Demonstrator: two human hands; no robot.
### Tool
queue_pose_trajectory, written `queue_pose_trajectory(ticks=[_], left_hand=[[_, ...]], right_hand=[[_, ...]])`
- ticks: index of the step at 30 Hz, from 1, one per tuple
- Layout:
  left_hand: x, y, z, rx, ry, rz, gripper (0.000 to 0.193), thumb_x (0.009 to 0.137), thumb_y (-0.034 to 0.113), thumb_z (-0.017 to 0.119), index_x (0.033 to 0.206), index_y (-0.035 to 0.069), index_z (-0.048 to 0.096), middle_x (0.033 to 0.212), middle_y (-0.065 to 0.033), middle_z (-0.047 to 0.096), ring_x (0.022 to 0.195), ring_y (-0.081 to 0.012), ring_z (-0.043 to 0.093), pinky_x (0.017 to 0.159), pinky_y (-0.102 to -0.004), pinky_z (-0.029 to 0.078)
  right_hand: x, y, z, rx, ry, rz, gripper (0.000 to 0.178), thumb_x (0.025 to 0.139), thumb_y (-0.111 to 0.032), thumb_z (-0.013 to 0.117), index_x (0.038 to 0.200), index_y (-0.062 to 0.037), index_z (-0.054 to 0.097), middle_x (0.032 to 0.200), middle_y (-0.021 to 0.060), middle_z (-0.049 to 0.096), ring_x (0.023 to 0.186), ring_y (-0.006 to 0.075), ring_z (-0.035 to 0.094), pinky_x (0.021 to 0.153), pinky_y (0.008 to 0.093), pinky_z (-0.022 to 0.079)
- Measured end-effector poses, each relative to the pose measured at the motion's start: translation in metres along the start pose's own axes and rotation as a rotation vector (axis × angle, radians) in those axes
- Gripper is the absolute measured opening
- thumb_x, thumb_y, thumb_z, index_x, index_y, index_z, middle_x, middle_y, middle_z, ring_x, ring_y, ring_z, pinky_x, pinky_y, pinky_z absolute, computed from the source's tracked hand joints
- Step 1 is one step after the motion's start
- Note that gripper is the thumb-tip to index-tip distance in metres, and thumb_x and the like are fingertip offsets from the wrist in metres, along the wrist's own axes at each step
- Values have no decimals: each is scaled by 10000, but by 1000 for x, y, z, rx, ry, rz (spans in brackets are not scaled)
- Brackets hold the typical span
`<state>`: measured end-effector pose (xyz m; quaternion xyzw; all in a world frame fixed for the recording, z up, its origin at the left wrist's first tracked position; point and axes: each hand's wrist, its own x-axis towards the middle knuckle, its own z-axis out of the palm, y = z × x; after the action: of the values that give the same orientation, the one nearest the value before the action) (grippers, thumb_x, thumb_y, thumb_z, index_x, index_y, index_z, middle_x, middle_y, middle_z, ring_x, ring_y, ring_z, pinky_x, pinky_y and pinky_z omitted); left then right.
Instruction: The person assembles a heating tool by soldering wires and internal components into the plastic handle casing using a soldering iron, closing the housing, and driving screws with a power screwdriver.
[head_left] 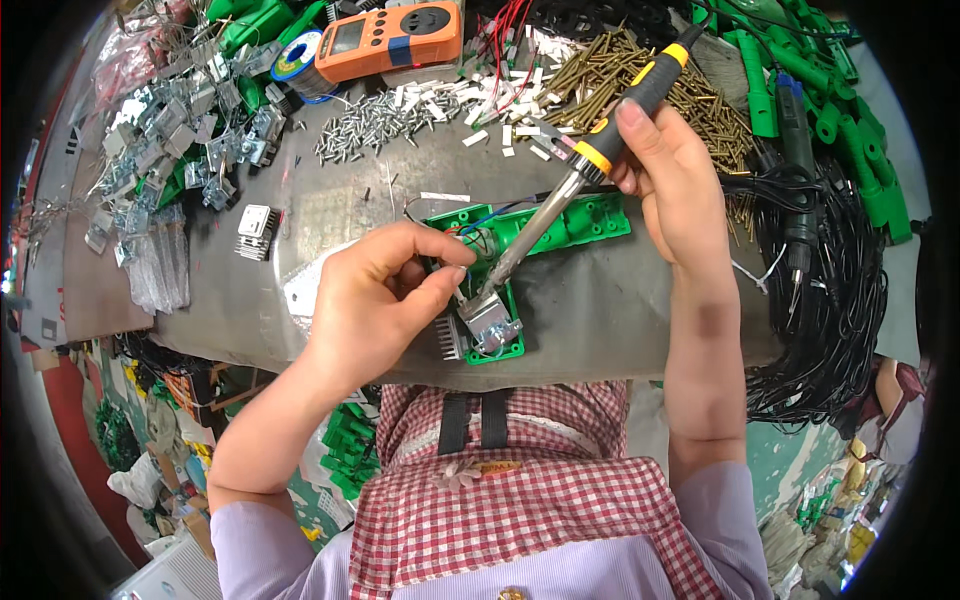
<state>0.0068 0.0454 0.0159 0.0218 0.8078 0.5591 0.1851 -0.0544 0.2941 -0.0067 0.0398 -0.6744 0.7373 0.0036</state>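
My right hand [675, 180] is wrapped round the black and yellow handle of a soldering iron [540, 220]. The iron slants down to the left, and its tip is at the silvery metal part [490, 320] in a green plastic housing [560, 228]. Thumb and forefinger of my left hand [385, 285] are pinched together just left of the tip; what they hold is too small and covered to name. Beside the metal part, under my left hand, lies a finned heat sink [449, 338]. Thin wires [478, 238] run inside the housing.
Loose screws [375, 125], white pieces [505, 85] and brass pins [625, 75] lie in heaps at the back, near an orange multimeter [390, 40] and a solder spool [300, 65]. Metal parts [190, 130] pile up left; black cables [825, 310] and an electric screwdriver [797, 170] lie right.
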Motion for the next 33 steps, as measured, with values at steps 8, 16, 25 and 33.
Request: queue_pose_trajectory(ticks=[8, 16, 25, 33], left_hand=[[-10, -7, 23, 275, 266, 346, 172, 761, -26, 676, 911, 58, 671, 796, -24, 611, 554, -69, 495, 499, -220, 402], [-9, -11, 24, 387, 280, 415, 176, 744, -29, 687, 892, 61, 662, 814, -43, 627, 582, -121, 566, 511, -245, 445], [-7, -13, 24, 519, 304, 586, 197, 716, -69, 701, 874, 39, 654, 815, -44, 626, 520, -88, 480, 480, -229, 392], [-8, -14, 24, 574, 312, 581, 180, 715, -22, 683, 864, 59, 626, 806, -57, 617, 679, -227, 634, 566, -323, 514]], right_hand=[[-4, -2, 3, -6, 8, -1, 339, 926, -373, 593, 903, -36, 577, 713, 4, 583, 627, 34, 480, 566, 179, 371], [-3, -2, 2, -35, -5, 9, 331, 928, -369, 589, 918, -38, 579, 710, -1, 579, 626, 30, 476, 566, 176, 368], [-4, -2, 2, -12, 1, 38, 307, 932, -350, 587, 925, -43, 578, 719, -2, 580, 624, 29, 472, 563, 178, 359], [-5, -9, -3, 93, 8, 17, 265, 941, -309, 579, 945, -45, 562, 755, 3, 581, 628, 44, 474, 561, 189, 354]])
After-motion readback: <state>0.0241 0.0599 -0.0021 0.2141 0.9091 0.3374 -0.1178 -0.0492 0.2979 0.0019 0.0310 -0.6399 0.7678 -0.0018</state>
